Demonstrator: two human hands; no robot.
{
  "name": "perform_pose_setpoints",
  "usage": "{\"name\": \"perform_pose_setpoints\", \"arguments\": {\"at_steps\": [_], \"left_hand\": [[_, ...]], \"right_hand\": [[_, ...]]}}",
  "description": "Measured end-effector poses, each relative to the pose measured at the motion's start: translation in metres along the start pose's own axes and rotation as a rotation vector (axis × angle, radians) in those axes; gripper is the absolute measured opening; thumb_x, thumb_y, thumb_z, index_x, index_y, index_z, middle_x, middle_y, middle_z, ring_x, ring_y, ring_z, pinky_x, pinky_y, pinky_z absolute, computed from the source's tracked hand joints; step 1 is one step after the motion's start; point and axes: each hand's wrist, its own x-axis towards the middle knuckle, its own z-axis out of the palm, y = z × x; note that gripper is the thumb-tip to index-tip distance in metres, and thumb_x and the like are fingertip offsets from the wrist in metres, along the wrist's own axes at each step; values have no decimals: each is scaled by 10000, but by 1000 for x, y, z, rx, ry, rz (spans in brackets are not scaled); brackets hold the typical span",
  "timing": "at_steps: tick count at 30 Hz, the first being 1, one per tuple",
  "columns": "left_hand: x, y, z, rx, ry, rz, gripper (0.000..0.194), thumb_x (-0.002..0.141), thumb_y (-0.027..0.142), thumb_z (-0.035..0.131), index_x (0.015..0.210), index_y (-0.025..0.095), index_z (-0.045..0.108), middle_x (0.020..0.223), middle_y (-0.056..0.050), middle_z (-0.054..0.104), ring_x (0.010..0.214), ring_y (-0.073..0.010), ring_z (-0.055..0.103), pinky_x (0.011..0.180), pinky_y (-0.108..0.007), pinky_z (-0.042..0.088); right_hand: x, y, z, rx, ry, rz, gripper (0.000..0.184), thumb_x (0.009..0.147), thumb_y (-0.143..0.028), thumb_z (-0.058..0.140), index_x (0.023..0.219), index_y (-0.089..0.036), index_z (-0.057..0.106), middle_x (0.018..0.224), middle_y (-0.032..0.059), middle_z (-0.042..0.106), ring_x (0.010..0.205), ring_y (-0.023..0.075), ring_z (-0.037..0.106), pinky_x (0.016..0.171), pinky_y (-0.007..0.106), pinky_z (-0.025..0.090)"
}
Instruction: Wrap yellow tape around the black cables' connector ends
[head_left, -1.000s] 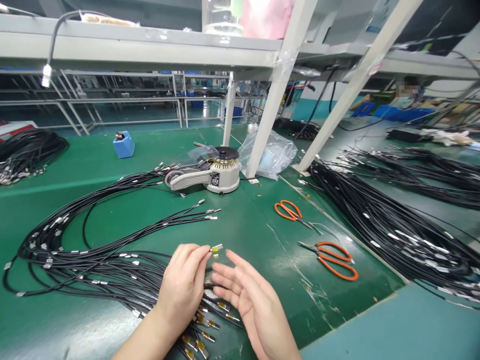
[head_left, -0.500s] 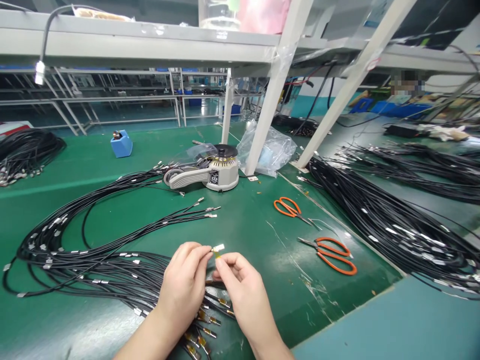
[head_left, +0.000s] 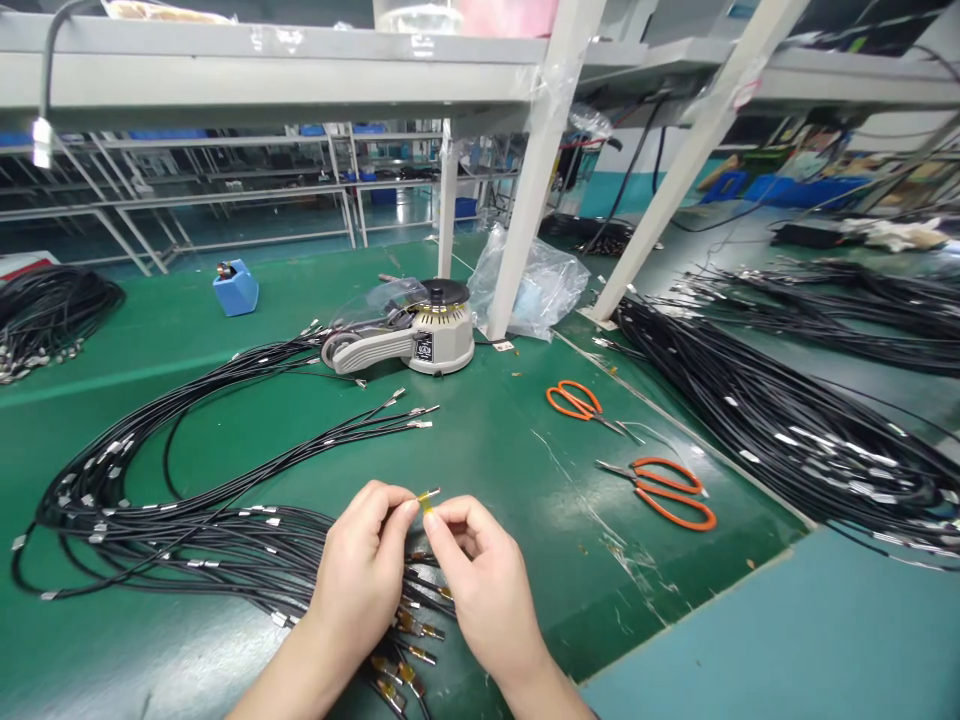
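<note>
Between thumb and fingers, my left hand (head_left: 358,560) pinches a black cable near its end; the small metal connector (head_left: 430,493) sticks out past the fingertips. A strip of yellow see-through tape (head_left: 427,506) lies against that connector, and its loose end is pinched by my right hand (head_left: 484,580). Both hands are closed and almost touch at the fingertips. Under them lie cable ends wrapped in amber tape (head_left: 409,622). They belong to a bundle of black cables (head_left: 217,540) that loops across the bench on the left.
A tape dispenser (head_left: 442,335) stands behind the hands. Two orange-handled scissors (head_left: 673,492) lie to the right. Farther right is a thick cable bundle (head_left: 750,400). A blue holder (head_left: 236,288) sits at the back left. Metal posts (head_left: 544,160) carry a shelf, with a clear plastic bag (head_left: 536,285) beside one.
The connector has turned in my left fingers and shows a narrower side, with the yellow tape now across it. My right hand has shifted slightly left and up. The camera view has moved a little.
</note>
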Motion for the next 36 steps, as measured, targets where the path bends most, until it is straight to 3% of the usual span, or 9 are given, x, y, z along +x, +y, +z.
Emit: {"name": "perform_pose_setpoints", "arguments": {"at_steps": [14,26,36], "left_hand": [[3,3,-3,-246,-66,-310,275,806,421,528,708,177,608,566,32,499,553,-131,455,528,-236,362],[5,2,-2,-389,-44,-370,286,751,443,586,673,169,602,529,46,489,517,-114,444,499,-215,351],[9,5,-6,-561,-115,-419,301,696,440,637,628,153,576,549,37,508,484,-87,435,487,-213,365]], "right_hand": [[6,-5,2,-52,16,-8,155,808,-286,565,695,-185,597,736,42,656,683,182,590,658,289,462],[6,-8,2,-73,24,-58,155,801,-261,573,663,-197,603,716,28,653,682,178,605,653,273,474],[10,0,3,-67,27,-86,164,797,-289,581,667,-194,615,708,31,664,654,174,602,632,275,469]]}}
